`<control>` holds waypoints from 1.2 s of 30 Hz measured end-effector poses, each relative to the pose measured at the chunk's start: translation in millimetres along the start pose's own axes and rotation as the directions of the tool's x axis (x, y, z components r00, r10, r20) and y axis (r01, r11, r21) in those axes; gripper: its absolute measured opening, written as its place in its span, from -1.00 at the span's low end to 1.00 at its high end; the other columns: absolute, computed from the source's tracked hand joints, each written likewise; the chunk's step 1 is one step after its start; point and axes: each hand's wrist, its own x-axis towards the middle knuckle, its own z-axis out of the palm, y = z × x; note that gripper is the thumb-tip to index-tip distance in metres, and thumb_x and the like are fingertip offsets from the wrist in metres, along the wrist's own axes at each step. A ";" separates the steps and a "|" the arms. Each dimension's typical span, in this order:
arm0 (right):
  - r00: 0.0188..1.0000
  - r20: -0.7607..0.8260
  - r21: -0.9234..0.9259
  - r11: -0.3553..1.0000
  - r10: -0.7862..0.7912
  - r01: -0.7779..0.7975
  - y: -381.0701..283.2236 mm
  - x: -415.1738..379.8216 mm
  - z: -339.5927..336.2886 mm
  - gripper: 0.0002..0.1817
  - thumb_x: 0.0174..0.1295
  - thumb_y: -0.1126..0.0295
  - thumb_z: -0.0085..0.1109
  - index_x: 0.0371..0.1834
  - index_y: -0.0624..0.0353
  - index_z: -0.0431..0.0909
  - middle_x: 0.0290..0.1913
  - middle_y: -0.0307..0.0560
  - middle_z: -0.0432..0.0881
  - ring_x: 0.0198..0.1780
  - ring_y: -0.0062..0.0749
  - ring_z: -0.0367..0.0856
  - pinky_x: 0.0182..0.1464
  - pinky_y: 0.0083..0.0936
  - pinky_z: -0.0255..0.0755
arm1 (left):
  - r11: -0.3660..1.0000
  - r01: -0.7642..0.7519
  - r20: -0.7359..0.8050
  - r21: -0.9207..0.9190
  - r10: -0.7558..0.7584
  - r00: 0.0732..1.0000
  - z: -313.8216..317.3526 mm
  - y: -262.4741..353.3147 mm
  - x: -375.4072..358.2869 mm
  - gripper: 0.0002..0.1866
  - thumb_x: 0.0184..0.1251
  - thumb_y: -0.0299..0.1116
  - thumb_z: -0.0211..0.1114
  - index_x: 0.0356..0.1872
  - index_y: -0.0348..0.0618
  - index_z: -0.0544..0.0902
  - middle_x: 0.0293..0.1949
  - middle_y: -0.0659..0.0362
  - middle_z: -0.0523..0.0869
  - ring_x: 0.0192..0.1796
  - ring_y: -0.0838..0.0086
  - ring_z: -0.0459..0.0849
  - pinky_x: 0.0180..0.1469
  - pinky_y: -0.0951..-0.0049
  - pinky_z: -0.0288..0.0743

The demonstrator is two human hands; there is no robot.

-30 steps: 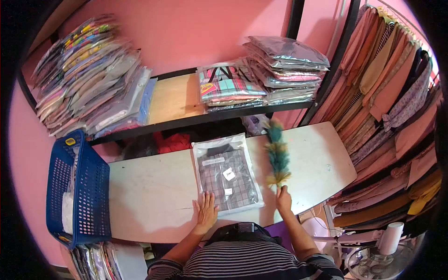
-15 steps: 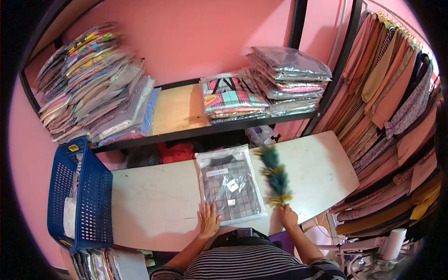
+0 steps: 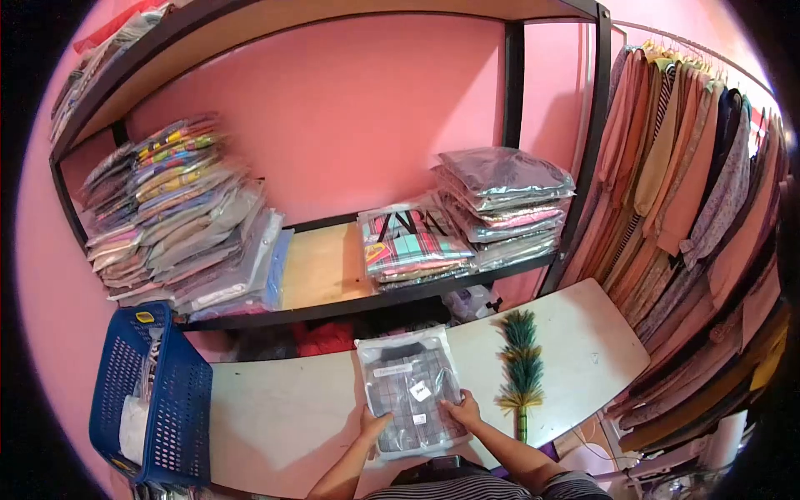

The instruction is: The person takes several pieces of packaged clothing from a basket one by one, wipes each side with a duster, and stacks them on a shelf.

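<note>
The left hand (image 3: 377,423) and right hand (image 3: 463,410) gripped the bagged garment (image 3: 414,398) over the tabletop (image 3: 283,408), each partly hidden beneath it. Upper label (image 3: 393,370) print was illegible. The duster (image 3: 522,367) lay rightward.

At the frame's bottom centre, a dark fabric top with thin pale stripes (image 3: 467,492) is worn, its striped sleeve (image 3: 577,486) visible lower right.

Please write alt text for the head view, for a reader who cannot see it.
A person's left hand and right hand hold a bagged checked garment by its sides at a white table. A green feather duster lies to the right, a blue basket stands at left, and bagged clothes are stacked behind.
</note>
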 end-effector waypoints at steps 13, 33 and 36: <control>0.842 -0.105 0.293 0.793 -0.529 0.535 -144.0 -28.5 -78.9 -0.76 -0.02 0.51 0.12 -0.22 0.28 0.51 -0.39 -0.07 0.60 -0.35 -0.58 0.51 -0.30 -0.62 0.37 | 0.888 -0.454 -0.207 0.073 0.459 0.864 -7.5 119.3 -47.9 -0.74 -0.10 -0.45 0.28 -0.32 -0.29 0.52 -0.47 0.12 0.62 -0.40 0.45 0.61 -0.30 0.45 0.46; 0.738 -0.239 -0.680 0.651 -0.631 0.337 -307.9 273.0 -107.0 -0.27 0.08 0.06 -0.02 0.23 0.23 -0.03 0.17 0.30 0.14 0.15 0.14 0.21 0.04 -0.18 0.26 | 0.864 -0.183 -0.306 0.469 0.353 0.884 22.2 301.3 275.7 -0.59 0.18 -0.16 0.02 -0.07 -0.27 0.27 -0.22 -0.21 0.53 -0.15 -0.08 0.50 -0.11 0.12 0.35; 0.816 -0.191 -0.686 0.669 -0.546 0.287 -313.2 269.9 -106.7 -0.27 0.10 0.03 -0.05 0.24 0.21 -0.03 0.14 0.29 0.17 0.14 0.12 0.22 0.04 -0.19 0.27 | 0.848 -0.232 -0.308 0.476 0.408 0.859 24.3 297.3 285.6 -0.63 0.17 -0.23 0.04 -0.12 -0.27 0.26 -0.21 -0.23 0.52 -0.15 -0.07 0.50 -0.12 0.12 0.34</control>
